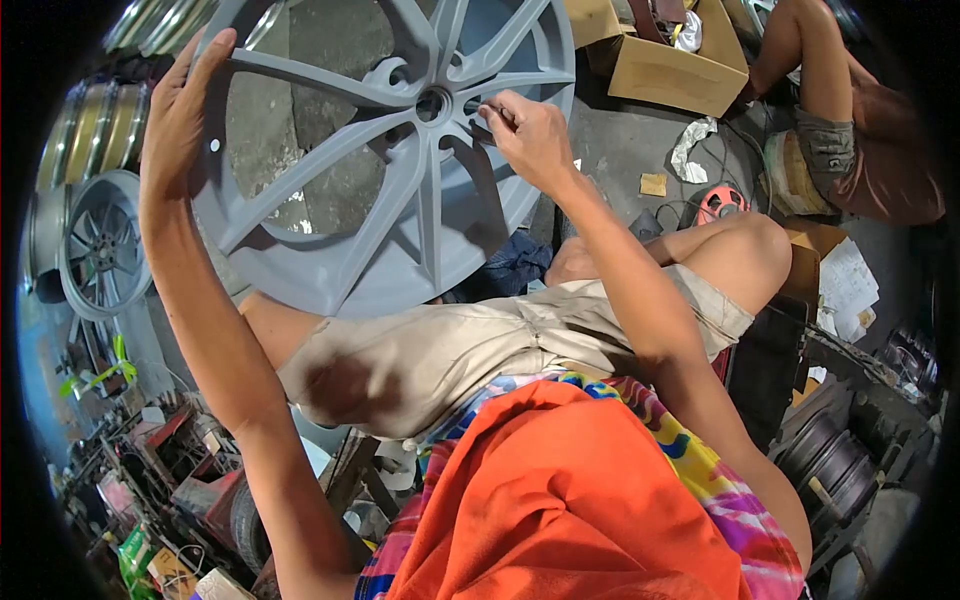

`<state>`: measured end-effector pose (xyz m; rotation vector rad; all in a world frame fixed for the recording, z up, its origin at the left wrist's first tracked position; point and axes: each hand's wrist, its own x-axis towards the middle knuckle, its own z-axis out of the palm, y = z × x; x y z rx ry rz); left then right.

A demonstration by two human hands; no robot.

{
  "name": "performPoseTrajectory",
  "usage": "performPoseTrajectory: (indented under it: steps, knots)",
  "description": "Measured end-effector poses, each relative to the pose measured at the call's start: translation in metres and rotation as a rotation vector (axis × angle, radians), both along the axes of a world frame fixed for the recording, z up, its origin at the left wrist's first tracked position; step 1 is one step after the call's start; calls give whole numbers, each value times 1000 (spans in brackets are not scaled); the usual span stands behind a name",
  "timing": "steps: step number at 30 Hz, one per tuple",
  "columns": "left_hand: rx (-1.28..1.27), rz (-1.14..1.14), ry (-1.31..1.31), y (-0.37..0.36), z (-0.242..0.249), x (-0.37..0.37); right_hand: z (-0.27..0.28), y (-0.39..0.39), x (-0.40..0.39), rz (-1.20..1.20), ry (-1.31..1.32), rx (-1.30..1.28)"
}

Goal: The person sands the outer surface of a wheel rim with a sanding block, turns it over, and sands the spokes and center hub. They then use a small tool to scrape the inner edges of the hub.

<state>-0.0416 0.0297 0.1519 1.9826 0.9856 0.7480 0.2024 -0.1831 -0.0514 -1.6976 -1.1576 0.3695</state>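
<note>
A grey multi-spoke car wheel rim (345, 130) is tilted up in front of me, its lower edge by my lap. My left hand (183, 115) is closed on its outer edge at the left, thumb on the near side. Beside the hub, over the bolt holes, my right hand (527, 137) is closed with thumb and fingers pinched together. Whatever those fingers may hold is too small or hidden to make out. The round centre hole (432, 105) lies just left of them.
More wheel rims (102, 240) are stacked at the left. A cardboard box (680, 62) sits at the upper right, near another person's bent leg (825, 75). A red-orange round object (722, 203) and cables lie on the floor. Cluttered tools and parts (190, 450) fill the lower left.
</note>
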Motion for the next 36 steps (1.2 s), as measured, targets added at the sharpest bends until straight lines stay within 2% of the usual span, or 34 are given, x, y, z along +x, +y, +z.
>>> performPoseTrajectory:
  steps: [1,2,4,5,7,8,10,12,14,15,17,18,20,22,24,25,26,28,32,34,35,36]
  knots:
    - [0,0,1,0,-1,0,0,0,-1,-24,-105,89]
    - [12,6,19,1,-1,0,-6,0,0,-24,-105,89]
    - [25,21,37,1,-1,-2,-18,1,-1,-42,-363,27]
    - [7,7,8,0,-1,-1,-12,0,-5,-36,-363,28]
    - [-12,-5,-25,2,-2,-3,1,-4,-9,-13,-391,-265]
    - [-3,22,-7,5,-3,-4,4,-2,-6,-12,-393,-265]
    - [8,49,7,9,-5,-5,9,5,5,47,-32,-154]
    - [3,-21,-32,9,-7,-5,11,4,12,53,-101,-193]
    - [14,-34,-6,15,-7,-6,-3,6,13,16,-458,-53]
    - [31,-58,17,16,-4,-6,-4,6,12,23,-459,-49]
    - [-26,-44,12,-2,10,9,0,-3,10,123,-254,-173]
    - [-82,-36,7,-14,18,19,12,-9,15,120,-254,-174]
    - [-18,-52,-10,-25,21,27,39,-23,27,242,439,-307]
    - [43,-61,-30,-19,20,28,36,-39,14,227,378,-228]
    - [16,-103,42,-8,26,32,44,-43,-4,172,23,-244]
    - [4,-85,-92,-9,16,37,34,-39,-10,199,-154,-45]
    - [4,-90,-88,-5,17,37,22,-31,-11,193,-151,-44]
    - [-28,-101,8,7,17,32,5,-14,-13,227,-471,121]
    - [-14,-84,48,22,12,28,17,-7,-24,225,-547,-56]
    - [-42,-100,41,51,-5,14,31,-10,-33,264,-294,-234]
    - [-39,-102,41,50,-5,14,29,-5,-32,237,-144,-131]
    - [-23,-108,26,50,-6,14,27,-4,-30,233,-140,-129]
